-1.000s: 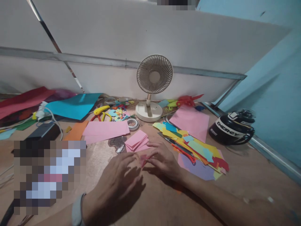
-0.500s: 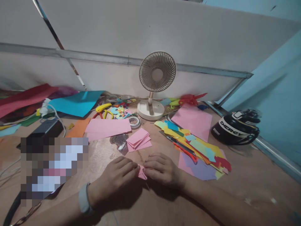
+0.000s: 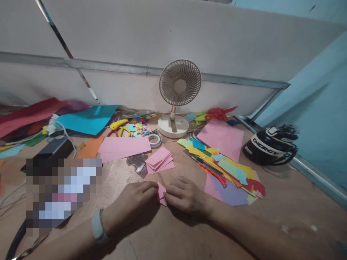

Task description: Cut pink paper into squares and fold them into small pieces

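Pink piece in hand: a small folded paper (image 3: 161, 193) sits low over the near middle of the desk (image 3: 238, 234), between the two hands; creases and overlapping layers show on it.
Left hand (image 3: 141, 195): fingers curled, pinching the piece's left edge; a pale band (image 3: 99, 225) circles the wrist.
Right hand (image 3: 185, 195): fingers bent, thumb and fingertips on the piece's right edge.
Folding so far: some folds appear made in this piece; whether its shape is complete cannot be told.
Pink stack (image 3: 159, 159): several doubled slips lie just beyond the hands, out of either grip, seemingly left for later work.
Wide pink strips (image 3: 126, 145): flat, farther left, apparently unfolded, near a tape roll (image 3: 158, 143).
Right-hand pile: mixed coloured paper (image 3: 233, 168), with an orange-handled tool (image 3: 215, 175) lying across it.
Far left: a blue sheet (image 3: 86, 119) and a red sheet (image 3: 32, 113); a pixelated patch hides what lies nearer.
Fan (image 3: 180, 86): upright at the back, before a white panel (image 3: 124, 32).
Black jug (image 3: 268, 148): marked "ENERGY", at right.
Room: blue wall (image 3: 322, 119) beyond the jug, rather dim light.
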The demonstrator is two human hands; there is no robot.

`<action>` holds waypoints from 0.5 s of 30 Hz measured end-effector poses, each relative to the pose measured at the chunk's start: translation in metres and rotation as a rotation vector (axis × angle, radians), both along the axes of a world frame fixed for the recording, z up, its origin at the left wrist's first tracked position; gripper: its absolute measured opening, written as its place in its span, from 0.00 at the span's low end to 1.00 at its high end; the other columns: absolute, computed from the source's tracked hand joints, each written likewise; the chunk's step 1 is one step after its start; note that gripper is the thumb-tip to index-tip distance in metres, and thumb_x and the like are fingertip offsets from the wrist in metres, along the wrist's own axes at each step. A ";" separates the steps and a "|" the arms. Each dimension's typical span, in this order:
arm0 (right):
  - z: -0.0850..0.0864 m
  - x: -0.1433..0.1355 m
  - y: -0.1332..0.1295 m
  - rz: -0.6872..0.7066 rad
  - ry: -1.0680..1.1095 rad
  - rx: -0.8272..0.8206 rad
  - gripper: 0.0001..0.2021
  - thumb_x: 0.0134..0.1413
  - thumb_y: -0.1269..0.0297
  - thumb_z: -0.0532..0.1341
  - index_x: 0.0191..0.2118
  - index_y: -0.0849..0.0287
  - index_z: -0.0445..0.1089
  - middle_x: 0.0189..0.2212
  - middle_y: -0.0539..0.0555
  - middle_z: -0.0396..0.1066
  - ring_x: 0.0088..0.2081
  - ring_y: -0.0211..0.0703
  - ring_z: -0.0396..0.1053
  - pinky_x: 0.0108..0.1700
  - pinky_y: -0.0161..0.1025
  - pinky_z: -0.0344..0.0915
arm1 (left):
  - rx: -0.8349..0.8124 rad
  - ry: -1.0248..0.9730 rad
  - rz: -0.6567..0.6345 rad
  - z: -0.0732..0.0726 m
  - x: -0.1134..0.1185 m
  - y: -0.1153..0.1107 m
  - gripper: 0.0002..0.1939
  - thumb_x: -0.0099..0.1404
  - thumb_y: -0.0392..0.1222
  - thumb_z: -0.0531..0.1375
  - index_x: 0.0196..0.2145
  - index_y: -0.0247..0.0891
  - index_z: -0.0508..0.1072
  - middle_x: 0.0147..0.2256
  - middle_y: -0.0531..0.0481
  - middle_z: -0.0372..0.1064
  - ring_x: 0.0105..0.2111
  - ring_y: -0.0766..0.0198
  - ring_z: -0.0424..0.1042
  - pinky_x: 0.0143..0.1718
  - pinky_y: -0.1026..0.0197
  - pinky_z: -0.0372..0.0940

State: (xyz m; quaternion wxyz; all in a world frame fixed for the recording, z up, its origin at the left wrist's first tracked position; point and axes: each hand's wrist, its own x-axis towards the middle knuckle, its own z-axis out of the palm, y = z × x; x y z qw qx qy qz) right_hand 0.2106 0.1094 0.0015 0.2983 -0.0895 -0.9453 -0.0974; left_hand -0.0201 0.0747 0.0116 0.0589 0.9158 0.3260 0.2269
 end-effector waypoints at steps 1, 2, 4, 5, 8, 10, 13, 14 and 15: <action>-0.002 0.000 0.001 -0.008 -0.031 -0.016 0.09 0.67 0.73 0.55 0.36 0.62 0.71 0.27 0.52 0.71 0.29 0.41 0.66 0.35 0.41 0.60 | -0.002 0.001 -0.008 -0.001 -0.001 0.001 0.06 0.67 0.30 0.53 0.35 0.38 0.68 0.36 0.47 0.74 0.32 0.61 0.75 0.33 0.61 0.71; -0.003 0.000 0.002 -0.008 -0.050 -0.032 0.10 0.67 0.73 0.54 0.36 0.62 0.70 0.27 0.52 0.71 0.29 0.41 0.65 0.35 0.40 0.59 | 0.005 -0.006 -0.019 -0.002 -0.001 0.001 0.06 0.68 0.31 0.54 0.36 0.38 0.69 0.37 0.47 0.75 0.34 0.60 0.75 0.35 0.59 0.71; -0.005 0.001 0.004 -0.006 -0.064 -0.072 0.10 0.68 0.72 0.53 0.36 0.61 0.70 0.27 0.52 0.71 0.30 0.41 0.65 0.35 0.40 0.58 | 0.006 -0.021 -0.040 -0.001 0.000 0.002 0.06 0.69 0.33 0.54 0.40 0.38 0.71 0.39 0.46 0.75 0.39 0.57 0.76 0.40 0.56 0.72; -0.006 0.002 0.004 -0.007 -0.064 -0.094 0.11 0.68 0.72 0.53 0.36 0.61 0.70 0.28 0.52 0.71 0.30 0.41 0.64 0.35 0.40 0.58 | 0.002 -0.025 -0.051 0.000 0.000 0.001 0.07 0.70 0.33 0.54 0.41 0.37 0.71 0.41 0.45 0.76 0.41 0.56 0.76 0.41 0.55 0.72; -0.008 0.003 0.005 -0.006 -0.050 -0.168 0.11 0.67 0.70 0.53 0.36 0.59 0.71 0.28 0.53 0.71 0.31 0.42 0.64 0.35 0.40 0.58 | -0.019 -0.008 -0.084 0.002 0.002 0.000 0.09 0.72 0.32 0.52 0.43 0.36 0.72 0.42 0.44 0.76 0.43 0.55 0.76 0.43 0.53 0.73; -0.009 0.003 0.004 -0.006 -0.026 -0.238 0.11 0.67 0.70 0.53 0.35 0.59 0.71 0.29 0.53 0.72 0.32 0.42 0.65 0.36 0.41 0.58 | -0.027 0.002 -0.098 0.002 0.001 0.000 0.09 0.72 0.33 0.52 0.43 0.36 0.72 0.43 0.44 0.76 0.44 0.55 0.75 0.44 0.53 0.73; -0.007 0.001 0.000 -0.060 0.006 -0.404 0.10 0.67 0.68 0.54 0.35 0.58 0.71 0.31 0.53 0.73 0.33 0.42 0.65 0.37 0.41 0.57 | -0.006 -0.013 -0.117 0.001 0.000 0.000 0.10 0.72 0.32 0.51 0.42 0.36 0.72 0.43 0.43 0.75 0.43 0.57 0.75 0.45 0.53 0.72; -0.006 0.001 -0.001 -0.082 0.015 -0.465 0.10 0.67 0.66 0.54 0.36 0.58 0.71 0.32 0.54 0.73 0.34 0.42 0.66 0.38 0.41 0.58 | 0.004 -0.016 -0.127 0.001 0.000 0.000 0.11 0.72 0.31 0.51 0.42 0.35 0.72 0.42 0.43 0.75 0.42 0.57 0.75 0.45 0.53 0.72; -0.005 0.000 -0.003 -0.098 0.023 -0.520 0.10 0.67 0.65 0.55 0.36 0.58 0.72 0.33 0.54 0.73 0.35 0.43 0.66 0.39 0.41 0.58 | 0.009 -0.011 -0.138 0.001 -0.001 -0.001 0.11 0.72 0.31 0.51 0.42 0.35 0.72 0.41 0.43 0.75 0.42 0.57 0.75 0.45 0.53 0.72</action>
